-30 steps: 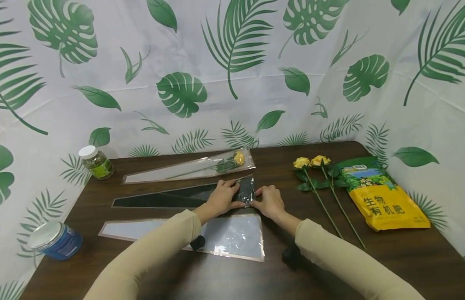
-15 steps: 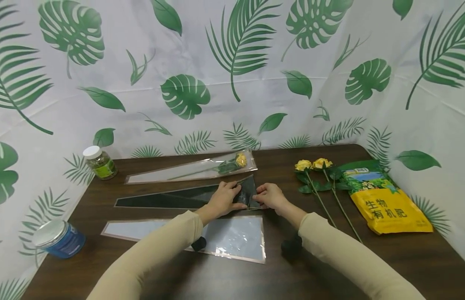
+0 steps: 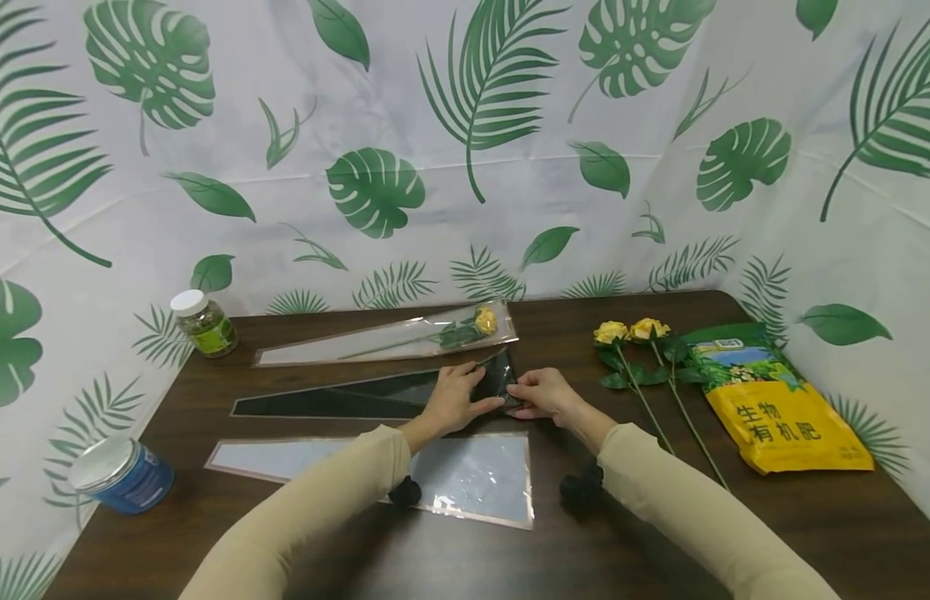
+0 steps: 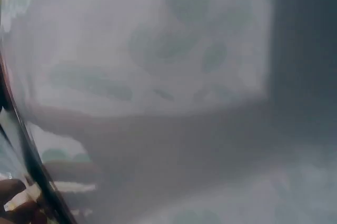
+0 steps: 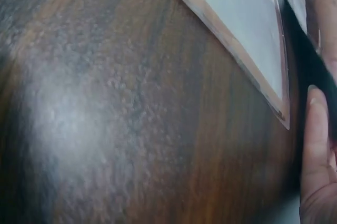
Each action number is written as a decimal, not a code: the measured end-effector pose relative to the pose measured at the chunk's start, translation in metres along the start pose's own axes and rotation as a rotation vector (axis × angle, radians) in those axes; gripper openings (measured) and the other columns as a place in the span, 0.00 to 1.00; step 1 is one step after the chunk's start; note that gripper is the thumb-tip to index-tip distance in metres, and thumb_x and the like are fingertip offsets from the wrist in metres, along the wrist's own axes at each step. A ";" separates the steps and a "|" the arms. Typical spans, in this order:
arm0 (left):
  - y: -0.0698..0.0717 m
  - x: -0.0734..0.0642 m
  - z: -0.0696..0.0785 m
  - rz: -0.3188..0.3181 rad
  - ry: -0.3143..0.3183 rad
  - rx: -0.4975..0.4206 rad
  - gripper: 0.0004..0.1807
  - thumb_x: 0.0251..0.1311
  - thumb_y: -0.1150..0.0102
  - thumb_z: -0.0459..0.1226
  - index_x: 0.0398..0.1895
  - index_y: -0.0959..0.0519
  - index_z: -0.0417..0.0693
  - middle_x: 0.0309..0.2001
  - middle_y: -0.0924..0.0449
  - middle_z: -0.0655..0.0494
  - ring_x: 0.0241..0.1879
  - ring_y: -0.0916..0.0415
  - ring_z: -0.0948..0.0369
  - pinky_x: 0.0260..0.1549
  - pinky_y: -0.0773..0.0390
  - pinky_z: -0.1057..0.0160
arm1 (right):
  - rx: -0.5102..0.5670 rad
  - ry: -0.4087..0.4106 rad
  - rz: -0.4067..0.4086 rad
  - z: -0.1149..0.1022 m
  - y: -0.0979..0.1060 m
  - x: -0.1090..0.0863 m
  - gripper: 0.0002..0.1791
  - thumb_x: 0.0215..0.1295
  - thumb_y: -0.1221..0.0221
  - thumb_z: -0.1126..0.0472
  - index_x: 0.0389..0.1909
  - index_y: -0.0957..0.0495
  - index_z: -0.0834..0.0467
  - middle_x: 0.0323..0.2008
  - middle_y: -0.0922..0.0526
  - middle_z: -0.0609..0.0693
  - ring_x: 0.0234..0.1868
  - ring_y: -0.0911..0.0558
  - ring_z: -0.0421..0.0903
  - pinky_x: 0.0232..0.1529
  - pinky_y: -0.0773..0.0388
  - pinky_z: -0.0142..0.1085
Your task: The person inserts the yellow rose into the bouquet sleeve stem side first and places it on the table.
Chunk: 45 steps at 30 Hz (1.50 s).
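A long, tapering black flower sleeve lies in the middle of the dark table, its wide end at the right. Across that end my left hand rests, fingers spread on the film and thumb stretched toward the right hand. My right hand pinches the sleeve's lifted edge at the wide end. In the right wrist view the black edge stands beside the right hand. Glossy reflective film fills most of the left wrist view, with fingertips at its lower left corner.
Nearest me lies a white sleeve. Behind the black one, a clear sleeve holds a yellow rose. Two yellow roses and a yellow fertilizer bag are at right. A jar and blue can stand left.
My right fingers have moved from the sleeve's near corner up along its wide end, and the edge there has been lifted. My left hand has stayed on the film, its thumb now closer to the right hand.
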<state>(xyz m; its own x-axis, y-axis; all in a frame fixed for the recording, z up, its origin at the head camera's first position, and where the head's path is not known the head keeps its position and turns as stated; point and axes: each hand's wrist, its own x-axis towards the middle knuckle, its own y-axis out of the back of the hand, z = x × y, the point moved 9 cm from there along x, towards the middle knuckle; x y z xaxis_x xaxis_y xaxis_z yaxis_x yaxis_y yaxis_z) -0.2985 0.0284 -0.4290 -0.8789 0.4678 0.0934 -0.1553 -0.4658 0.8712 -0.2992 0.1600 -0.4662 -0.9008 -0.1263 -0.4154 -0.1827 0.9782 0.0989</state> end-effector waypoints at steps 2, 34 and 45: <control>0.000 0.000 0.000 0.031 0.015 -0.058 0.33 0.60 0.42 0.50 0.60 0.29 0.35 0.64 0.34 0.36 0.62 0.40 0.41 0.60 0.38 0.47 | 0.020 0.014 -0.005 0.000 -0.001 0.001 0.04 0.66 0.46 0.69 0.34 0.30 0.68 0.25 0.20 0.53 0.23 0.15 0.43 0.28 0.18 0.32; 0.023 -0.005 -0.006 0.456 0.175 -0.503 0.07 0.52 0.33 0.38 0.32 0.13 0.44 0.43 0.15 0.50 0.49 0.20 0.53 0.51 0.25 0.53 | 0.167 0.044 0.076 0.001 0.002 0.011 0.09 0.68 0.49 0.67 0.42 0.29 0.71 0.19 0.18 0.50 0.19 0.17 0.41 0.26 0.18 0.33; 0.039 -0.007 -0.016 0.541 0.234 -0.582 0.07 0.49 0.30 0.39 0.29 0.13 0.46 0.38 0.14 0.55 0.44 0.18 0.59 0.51 0.26 0.59 | 0.189 0.046 0.072 0.000 0.004 0.021 0.08 0.69 0.53 0.70 0.42 0.31 0.72 0.18 0.19 0.51 0.18 0.18 0.41 0.23 0.19 0.31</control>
<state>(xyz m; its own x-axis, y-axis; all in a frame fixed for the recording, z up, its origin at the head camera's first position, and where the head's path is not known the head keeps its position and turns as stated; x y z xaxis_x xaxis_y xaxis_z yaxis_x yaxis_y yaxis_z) -0.3055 -0.0052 -0.4039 -0.9603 -0.0715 0.2695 0.1642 -0.9262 0.3394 -0.3191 0.1609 -0.4744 -0.9269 -0.0582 -0.3709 -0.0440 0.9979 -0.0467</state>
